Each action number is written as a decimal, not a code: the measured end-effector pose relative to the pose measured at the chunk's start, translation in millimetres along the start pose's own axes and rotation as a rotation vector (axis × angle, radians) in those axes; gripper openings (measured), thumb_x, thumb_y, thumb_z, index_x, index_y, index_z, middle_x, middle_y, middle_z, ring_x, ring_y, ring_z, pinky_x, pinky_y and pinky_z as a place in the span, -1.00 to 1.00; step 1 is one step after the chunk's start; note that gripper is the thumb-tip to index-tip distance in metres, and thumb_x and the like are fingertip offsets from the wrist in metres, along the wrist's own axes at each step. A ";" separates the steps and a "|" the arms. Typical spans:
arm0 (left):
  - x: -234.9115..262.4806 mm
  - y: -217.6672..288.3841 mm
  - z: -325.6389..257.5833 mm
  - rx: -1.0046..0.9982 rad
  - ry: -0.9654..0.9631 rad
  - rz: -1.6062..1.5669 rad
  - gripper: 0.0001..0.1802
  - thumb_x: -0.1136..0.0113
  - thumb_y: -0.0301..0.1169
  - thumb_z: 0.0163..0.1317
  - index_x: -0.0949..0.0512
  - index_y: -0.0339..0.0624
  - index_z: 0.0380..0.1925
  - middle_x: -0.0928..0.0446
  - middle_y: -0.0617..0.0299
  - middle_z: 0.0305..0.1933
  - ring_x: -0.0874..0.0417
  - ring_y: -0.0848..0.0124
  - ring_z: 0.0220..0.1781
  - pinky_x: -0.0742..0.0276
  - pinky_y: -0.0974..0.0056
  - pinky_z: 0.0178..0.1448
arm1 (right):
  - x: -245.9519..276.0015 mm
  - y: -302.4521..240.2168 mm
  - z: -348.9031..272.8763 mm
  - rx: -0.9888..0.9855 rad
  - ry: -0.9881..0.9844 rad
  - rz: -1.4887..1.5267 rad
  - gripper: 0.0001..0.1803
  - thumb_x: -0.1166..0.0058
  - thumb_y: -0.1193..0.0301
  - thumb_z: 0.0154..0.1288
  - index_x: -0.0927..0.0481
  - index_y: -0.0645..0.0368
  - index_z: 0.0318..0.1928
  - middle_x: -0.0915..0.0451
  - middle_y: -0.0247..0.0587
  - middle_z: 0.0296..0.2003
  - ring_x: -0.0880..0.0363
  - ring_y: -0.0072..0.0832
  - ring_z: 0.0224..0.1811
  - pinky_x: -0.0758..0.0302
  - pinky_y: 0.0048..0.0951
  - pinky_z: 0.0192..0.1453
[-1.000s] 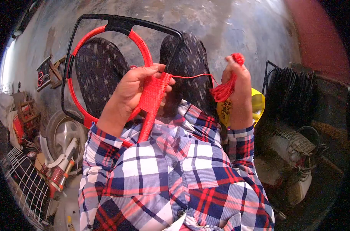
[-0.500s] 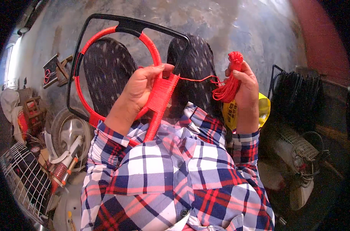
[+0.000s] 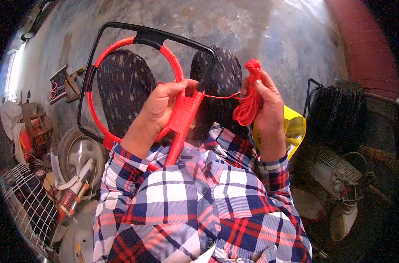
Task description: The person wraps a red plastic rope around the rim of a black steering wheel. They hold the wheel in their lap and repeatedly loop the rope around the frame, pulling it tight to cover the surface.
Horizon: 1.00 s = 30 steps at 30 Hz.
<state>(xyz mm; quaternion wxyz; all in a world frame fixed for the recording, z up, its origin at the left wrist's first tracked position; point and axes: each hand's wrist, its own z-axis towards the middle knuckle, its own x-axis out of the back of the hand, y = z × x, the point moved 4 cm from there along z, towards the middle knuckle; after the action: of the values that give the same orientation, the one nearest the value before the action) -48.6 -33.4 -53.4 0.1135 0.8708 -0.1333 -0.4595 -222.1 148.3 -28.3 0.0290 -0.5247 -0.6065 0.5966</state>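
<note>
Fingers of the left hand clamp a red-wrapped black frame; those of the right hand grip a red cord bundle, one strand between.

The person wears a collared plaid shirt in white, navy and red. Dark round buttons line the front placket; matching sleeves cover part of each forearm. Trousers: black, light-flecked.

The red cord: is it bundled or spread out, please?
Mostly bundled: the red cord hangs looped in the right hand, one strand leading out.
</note>
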 end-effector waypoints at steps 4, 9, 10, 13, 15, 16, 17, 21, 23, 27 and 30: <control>-4.4 -0.8 -0.3 -0.038 0.041 0.011 -0.67 -0.15 -0.36 0.30 -0.58 -0.35 -0.02 -0.64 -0.05 -0.04 -0.71 0.19 -0.06 -0.67 0.13 0.08 | -25.0 -4.4 2.2 -0.038 -0.020 -0.242 -0.54 0.01 0.44 0.36 -0.41 0.32 0.23 -0.58 -0.21 -0.18 -0.55 -0.51 -0.26 -0.53 -0.51 -0.14; -8.1 -0.9 -1.7 -0.044 0.048 -0.002 -0.67 -0.15 -0.36 0.30 -0.58 -0.37 -0.03 -0.64 -0.07 -0.03 -0.71 0.17 -0.05 -0.67 0.13 0.07 | -19.8 -2.7 10.2 0.038 -0.034 -0.291 -0.61 -0.06 0.46 0.28 -0.45 0.27 0.11 -0.58 -0.22 -0.23 -0.55 -0.51 -0.28 -0.52 -0.52 -0.14; -9.4 -1.3 -1.1 -0.052 0.068 0.005 -0.67 -0.15 -0.36 0.30 -0.58 -0.37 -0.03 -0.64 -0.08 -0.03 -0.71 0.17 -0.05 -0.68 0.13 0.06 | -14.4 -1.3 12.2 0.043 -0.036 -0.264 -0.63 -0.07 0.47 0.27 -0.45 0.26 0.09 -0.58 -0.22 -0.23 -0.55 -0.51 -0.28 -0.52 -0.52 -0.13; -9.0 -0.9 -1.6 -0.054 0.043 0.017 -0.67 -0.14 -0.35 0.31 -0.57 -0.35 -0.03 -0.63 -0.12 -0.02 -0.71 0.16 -0.07 -0.70 0.12 0.01 | -6.5 -0.3 9.6 -0.011 -0.033 -0.219 -0.65 -0.10 0.47 0.23 -0.47 0.24 0.04 -0.58 -0.22 -0.22 -0.56 -0.51 -0.26 -0.52 -0.52 -0.11; -9.2 -1.6 -0.8 -0.042 0.049 0.033 -0.67 -0.14 -0.34 0.31 -0.57 -0.33 -0.02 -0.63 -0.14 -0.02 -0.72 0.15 -0.09 -0.70 0.11 -0.01 | -7.3 -5.2 10.2 0.028 -0.027 -0.248 -0.66 -0.12 0.53 0.20 -0.50 0.26 0.01 -0.60 -0.23 -0.17 -0.57 -0.52 -0.21 -0.52 -0.53 -0.06; -9.0 -2.0 -1.2 -0.035 0.055 0.043 -0.66 -0.13 -0.33 0.31 -0.57 -0.33 -0.02 -0.63 -0.14 -0.02 -0.72 0.15 -0.10 -0.71 0.10 -0.03 | -9.1 -9.8 11.4 0.064 -0.031 -0.323 -0.67 -0.14 0.54 0.19 -0.52 0.27 -0.01 -0.60 -0.23 -0.15 -0.58 -0.51 -0.19 -0.52 -0.52 -0.05; -10.2 -2.0 -1.3 -0.041 0.066 0.052 -0.66 -0.13 -0.32 0.31 -0.57 -0.33 -0.02 -0.63 -0.15 -0.02 -0.72 0.15 -0.11 -0.71 0.11 -0.04 | -11.5 -14.4 13.0 0.101 -0.035 -0.399 -0.68 -0.16 0.55 0.18 -0.54 0.28 -0.03 -0.61 -0.23 -0.13 -0.59 -0.50 -0.17 -0.52 -0.51 -0.03; -15.0 -2.6 -0.7 -0.038 0.063 0.076 -0.64 -0.12 -0.30 0.32 -0.56 -0.32 0.00 -0.63 -0.13 -0.01 -0.72 0.17 -0.12 -0.70 0.11 -0.02 | -36.5 -32.6 21.2 0.311 -0.014 -0.792 -0.71 -0.20 0.54 0.17 -0.58 0.24 -0.06 -0.65 -0.21 -0.12 -0.62 -0.46 -0.13 -0.54 -0.45 -0.01; -15.4 -2.1 -0.2 -0.051 0.033 0.089 -0.62 -0.10 -0.30 0.32 -0.54 -0.31 0.04 -0.61 -0.09 0.03 -0.69 0.18 -0.06 -0.67 0.11 0.03 | -53.9 -39.9 24.6 0.353 -0.007 -0.992 -0.71 -0.23 0.52 0.16 -0.59 0.21 -0.08 -0.66 -0.22 -0.13 -0.66 -0.37 -0.13 -0.56 -0.37 0.00; -13.4 1.7 1.0 -0.228 0.027 0.200 -0.54 -0.07 -0.30 0.33 -0.45 -0.28 0.18 -0.52 0.02 0.18 -0.56 0.23 0.17 -0.56 0.11 0.18 | -96.6 -37.1 29.3 0.660 -0.191 -1.557 -0.75 -0.21 0.51 0.05 -0.63 0.13 -0.18 -0.64 -0.26 -0.16 -0.62 -0.25 -0.09 -0.57 -0.29 -0.03; -19.4 4.2 -1.3 -0.351 0.028 0.261 -0.49 -0.05 -0.38 0.33 -0.30 -0.24 0.27 -0.45 0.10 0.21 -0.51 0.27 0.21 -0.52 0.10 0.23 | -113.2 -16.9 35.2 0.808 -0.435 -1.853 -0.74 -0.12 0.50 0.00 -0.65 0.05 -0.22 -0.62 -0.31 -0.20 -0.57 -0.27 -0.05 -0.53 -0.25 -0.01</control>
<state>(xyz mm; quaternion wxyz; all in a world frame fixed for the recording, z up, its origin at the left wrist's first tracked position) -58.6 -30.7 -36.3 0.3239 0.8194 -0.1611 -0.4448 -204.8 52.4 41.3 0.5407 0.3164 -0.5193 0.5813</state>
